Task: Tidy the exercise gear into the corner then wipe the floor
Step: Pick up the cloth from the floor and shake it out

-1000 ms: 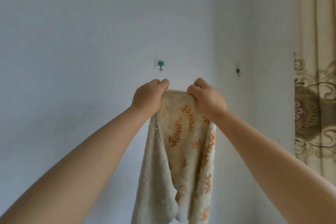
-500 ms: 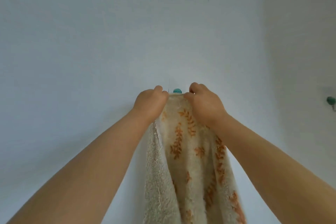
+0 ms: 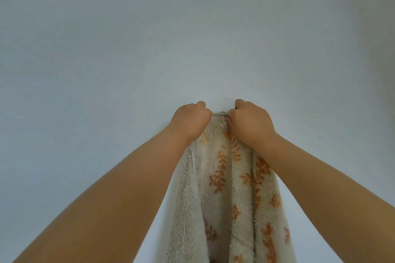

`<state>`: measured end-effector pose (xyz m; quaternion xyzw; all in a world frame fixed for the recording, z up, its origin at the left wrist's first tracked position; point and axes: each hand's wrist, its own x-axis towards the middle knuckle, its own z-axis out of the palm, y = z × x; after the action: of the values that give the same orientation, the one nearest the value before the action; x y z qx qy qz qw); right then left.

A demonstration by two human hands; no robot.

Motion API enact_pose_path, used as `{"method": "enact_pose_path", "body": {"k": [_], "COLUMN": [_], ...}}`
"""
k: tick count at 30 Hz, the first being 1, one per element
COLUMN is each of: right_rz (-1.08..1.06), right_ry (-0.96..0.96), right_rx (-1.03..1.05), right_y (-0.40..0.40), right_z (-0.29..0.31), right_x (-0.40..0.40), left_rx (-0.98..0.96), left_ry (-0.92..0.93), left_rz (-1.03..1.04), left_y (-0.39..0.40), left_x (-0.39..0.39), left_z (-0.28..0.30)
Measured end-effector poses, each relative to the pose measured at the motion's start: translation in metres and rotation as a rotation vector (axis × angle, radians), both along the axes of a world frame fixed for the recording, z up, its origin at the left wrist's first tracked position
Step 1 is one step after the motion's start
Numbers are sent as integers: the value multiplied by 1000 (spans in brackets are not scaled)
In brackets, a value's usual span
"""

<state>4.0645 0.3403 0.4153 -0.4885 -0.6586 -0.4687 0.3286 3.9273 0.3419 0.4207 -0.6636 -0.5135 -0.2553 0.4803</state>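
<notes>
A cream towel (image 3: 226,188) with orange leaf prints hangs down the wall between my forearms. My left hand (image 3: 191,120) grips its top edge on the left. My right hand (image 3: 251,123) grips the top edge on the right. Both fists are pressed up against the wall. Between them a sliver of the green wall hook (image 3: 222,112) shows just above the towel's edge. The towel's lower end runs out of the frame.
A plain pale wall (image 3: 149,38) fills the view. A shaded inner corner of the room (image 3: 378,38) lies at the far right. No floor or exercise gear is in sight.
The view has closed in on the wall and the curtain and second hook have left the frame. Both hands lifted the towel's top edge up to the green hook, which is now almost covered.
</notes>
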Motion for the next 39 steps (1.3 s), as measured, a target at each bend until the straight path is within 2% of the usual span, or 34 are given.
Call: {"method": "enact_pose_path", "body": {"k": [5,9,13,16,18,21,24,26,32,36,39], "right_rz": [-15,-7,47,-19,-98,-156,-140,-97,198,481,677], "right_ry": [7,46,155,178,171,80,108,107,38,-11,-84], "right_rx": [-55,-128,-227,-300,-281,-64,-229,-250,-413,-572,-764], "right_y": [-1,1,-2,-12,-23,-40,-60,-66,-82,-104,-137], "right_z": [-15,-31,-52,-62,-69,-75,-79,-78,-105,-154,-216], "right_x": [-5,-5,-10,-9,-10,-19,-45,-67,-168,-260,-331], "left_rx": [-35,-74,-203,-245,-206,-122,-104,-120,-298,-464,-569], "left_ry": [-21,-109,-224,-309,-338,-294,-228,-217,-206,-370,-533], "left_rz": [-41,-159,-289,-341,-244,-67,82,179,444,575,702], "left_y": [8,15,22,14,1,-15,-32,-48,-118,-180,-236], "left_x": [1,-1,0,1,-4,-21,-48,-72,-177,-252,-306], "left_z": [-16,-27,-51,-62,-63,-63,-63,-69,-115,-172,-231]}}
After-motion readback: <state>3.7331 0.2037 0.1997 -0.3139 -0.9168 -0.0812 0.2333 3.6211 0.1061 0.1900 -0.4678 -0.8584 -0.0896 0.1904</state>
